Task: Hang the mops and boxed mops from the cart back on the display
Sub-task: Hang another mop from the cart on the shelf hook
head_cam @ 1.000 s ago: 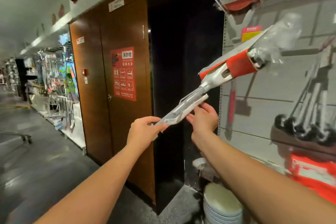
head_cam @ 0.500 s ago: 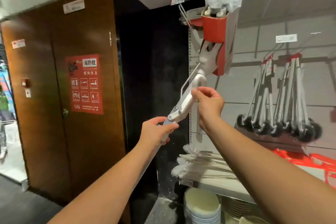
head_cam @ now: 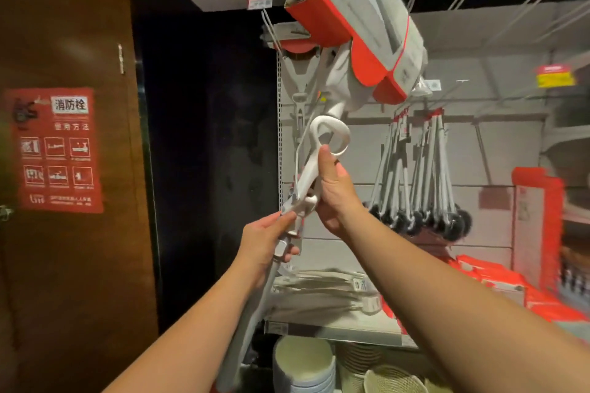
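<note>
I hold a boxed mop (head_cam: 360,35) raised toward the top of the display wall (head_cam: 498,150). Its red and grey box is tilted overhead, with clear plastic at its upper end. My right hand (head_cam: 332,191) grips the white lever part just below the white loop handle (head_cam: 330,137). My left hand (head_cam: 268,242) grips the grey pole (head_cam: 245,329) lower down, at its metal collar. Another identical mop (head_cam: 297,73) hangs on a hook behind, at the wall's left edge. Long wire hooks (head_cam: 526,6) stick out from the wall at the top right.
Two bunches of black-headed brushes (head_cam: 424,201) hang at mid height on the wall. Red boxes (head_cam: 498,284) and flat packs lie on a shelf (head_cam: 335,329) below, with stacked bowls (head_cam: 303,364) under it. A brown door (head_cam: 73,233) with a red fire-hydrant sign stands left.
The mop swung from slanting to the right to nearly upright, its box rising overhead. My view turned right toward the wall. My right hand went from touching the lever to gripping it.
</note>
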The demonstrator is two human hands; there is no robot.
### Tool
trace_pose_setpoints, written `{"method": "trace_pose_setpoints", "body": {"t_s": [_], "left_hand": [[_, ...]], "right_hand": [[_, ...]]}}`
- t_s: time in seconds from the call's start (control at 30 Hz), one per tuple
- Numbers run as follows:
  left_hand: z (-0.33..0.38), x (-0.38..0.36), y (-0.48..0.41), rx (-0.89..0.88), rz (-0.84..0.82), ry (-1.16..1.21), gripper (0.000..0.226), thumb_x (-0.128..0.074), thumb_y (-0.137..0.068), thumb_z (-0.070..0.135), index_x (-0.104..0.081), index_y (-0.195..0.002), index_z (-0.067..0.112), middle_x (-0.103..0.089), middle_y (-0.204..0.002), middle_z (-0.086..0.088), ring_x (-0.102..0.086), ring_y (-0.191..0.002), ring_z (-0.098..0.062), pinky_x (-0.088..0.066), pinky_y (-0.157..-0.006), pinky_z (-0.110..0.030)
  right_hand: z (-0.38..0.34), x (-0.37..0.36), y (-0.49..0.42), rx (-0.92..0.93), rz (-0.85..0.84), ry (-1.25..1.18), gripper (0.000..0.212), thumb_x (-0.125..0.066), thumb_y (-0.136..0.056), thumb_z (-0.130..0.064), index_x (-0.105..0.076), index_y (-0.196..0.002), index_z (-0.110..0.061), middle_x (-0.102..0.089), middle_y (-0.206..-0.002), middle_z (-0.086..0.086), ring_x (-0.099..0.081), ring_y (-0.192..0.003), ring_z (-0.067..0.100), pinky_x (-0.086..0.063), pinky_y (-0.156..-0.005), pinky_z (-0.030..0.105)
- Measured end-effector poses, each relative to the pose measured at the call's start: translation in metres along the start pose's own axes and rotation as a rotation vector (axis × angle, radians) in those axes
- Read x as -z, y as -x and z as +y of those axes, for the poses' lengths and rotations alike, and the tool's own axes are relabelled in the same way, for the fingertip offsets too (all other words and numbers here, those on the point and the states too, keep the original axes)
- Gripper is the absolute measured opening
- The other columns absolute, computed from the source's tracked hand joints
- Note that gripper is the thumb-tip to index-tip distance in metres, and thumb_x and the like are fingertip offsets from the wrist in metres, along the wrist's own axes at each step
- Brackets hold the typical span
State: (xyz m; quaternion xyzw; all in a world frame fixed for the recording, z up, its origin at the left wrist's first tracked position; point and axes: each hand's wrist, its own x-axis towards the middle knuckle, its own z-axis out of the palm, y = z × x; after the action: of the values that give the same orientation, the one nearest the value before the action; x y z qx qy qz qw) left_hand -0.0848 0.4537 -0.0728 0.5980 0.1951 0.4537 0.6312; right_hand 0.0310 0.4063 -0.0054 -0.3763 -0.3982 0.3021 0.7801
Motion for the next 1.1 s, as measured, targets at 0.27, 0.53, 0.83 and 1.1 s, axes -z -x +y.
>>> {"method": "trace_pose_setpoints", "body": {"t_s": [0.27,0.53,0.83,1.1], "left_hand": [[-0.028,-0.053,-0.037,-0.004,0.068,0.048,0.025,-0.068,-0.087,0.028,-0.075,-0.085,0.004,-0.064,-0.077,-0.023,-0.058,-0.067,-0.029,-0.05,-0.072,-0.042],[-0.03,-0.097,-0.088,-0.096,0.178,-0.201,0.034,-0.065,-0.087,0.036,-0.071,-0.071,0.006,-0.058,-0.071,-0.01,-0.051,-0.069,-0.019,-0.045,-0.066,-0.03],[-0.011,-0.16,-0.143,-0.315,0.271,-0.041,0.01,-0.061,-0.093,0.025,-0.07,-0.09,0.022,-0.066,-0.081,0.0,-0.061,-0.077,-0.011,-0.053,-0.071,-0.02],[0.002,-0.183,-0.189,-0.371,0.244,-0.097,0.038,-0.065,-0.09,0.021,-0.061,-0.127,0.015,-0.068,-0.112,0.002,-0.066,-0.099,-0.011,-0.052,-0.085,-0.023]], "right_hand": [[-0.003,0.035,-0.043,0.026,0.134,-0.016,0.039,-0.063,-0.086,-0.048,-0.062,-0.106,-0.014,-0.065,-0.084,0.009,-0.063,-0.082,0.031,-0.054,-0.085,0.052],[-0.01,0.078,-0.101,0.031,0.071,-0.04,0.025,-0.064,-0.088,-0.04,-0.064,-0.098,-0.018,-0.065,-0.084,0.008,-0.063,-0.081,0.029,-0.054,-0.084,0.048],[-0.008,0.131,-0.15,0.065,0.033,0.002,0.014,-0.066,-0.088,-0.032,-0.065,-0.095,-0.019,-0.069,-0.079,0.002,-0.067,-0.075,0.02,-0.056,-0.075,0.037],[0.001,0.157,-0.177,0.076,0.035,0.047,0.009,-0.064,-0.09,-0.03,-0.066,-0.086,-0.021,-0.07,-0.082,0.004,-0.065,-0.082,0.024,-0.054,-0.085,0.045]]}}
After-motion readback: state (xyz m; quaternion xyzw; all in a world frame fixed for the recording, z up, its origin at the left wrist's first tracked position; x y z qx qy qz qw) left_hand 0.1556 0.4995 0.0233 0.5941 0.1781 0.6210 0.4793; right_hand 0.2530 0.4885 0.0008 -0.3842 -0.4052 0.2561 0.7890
